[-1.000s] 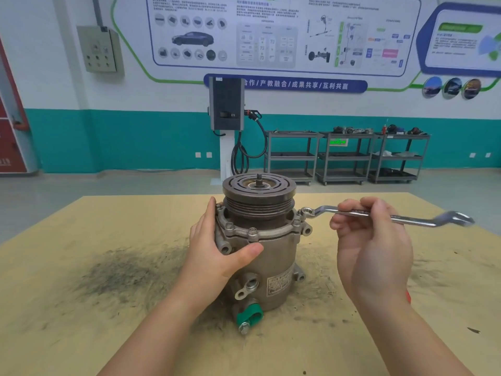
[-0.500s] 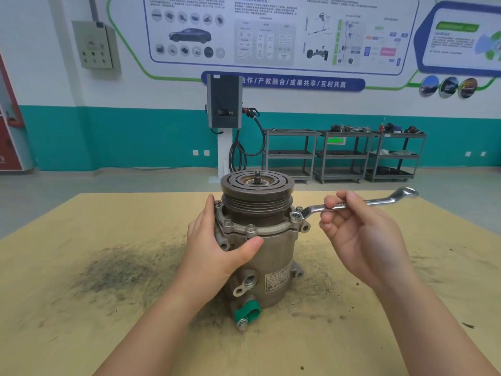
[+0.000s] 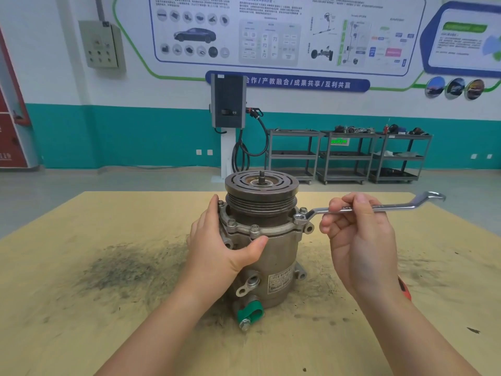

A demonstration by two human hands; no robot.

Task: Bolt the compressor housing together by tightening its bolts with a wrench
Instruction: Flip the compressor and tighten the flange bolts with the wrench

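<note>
a: bare metal, dull bronze-grey: one compressor (image 3: 273, 256) stands upright in the middle of one tan workbench (image 3: 81, 335), its grooved pulley (image 3: 261, 191) on top with a short threaded shaft sticking up from the centre.

b: how many bolts can you count on the flange?

a: four heads show: one at the left edge by the fingertips (image 3: 221, 204), two at the front (image 3: 231, 222) and (image 3: 254, 227), and one on the right (image 3: 303, 210). any at the back are hidden by the pulley.

b: and the wrench?

a: one chrome ring wrench (image 3: 390, 207), lying nearly level and pointing right. its near ring sits at the right-hand flange ear (image 3: 298, 219), just below and beside the right bolt head; whether it is seated on a bolt i cannot tell. its far ring (image 3: 431, 196) hangs free over the bench.

b: hands?

a: two, both bare. the left hand (image 3: 219, 248) wraps the housing's left side, fingers spread along the flange, thumb pressed across the front below the two front bolts. the right hand (image 3: 357, 240) is curled around the wrench shank, thumb on top, fingers tucked under.

b: anything else on the compressor?

a: one green cap (image 3: 250, 312) at a low front port with a bolt head just beneath it, one open port (image 3: 253, 280) above that, and one printed label (image 3: 279, 280) on the body.

b: behind the bench?

a: one wall charger (image 3: 229, 100) on a white post with a coiled black cable, three grey shelf carts (image 3: 349, 156) side by side, and one grey electrical box (image 3: 101, 44) on the wall. dark grime smears the benchtop to the left of the compressor.
</note>
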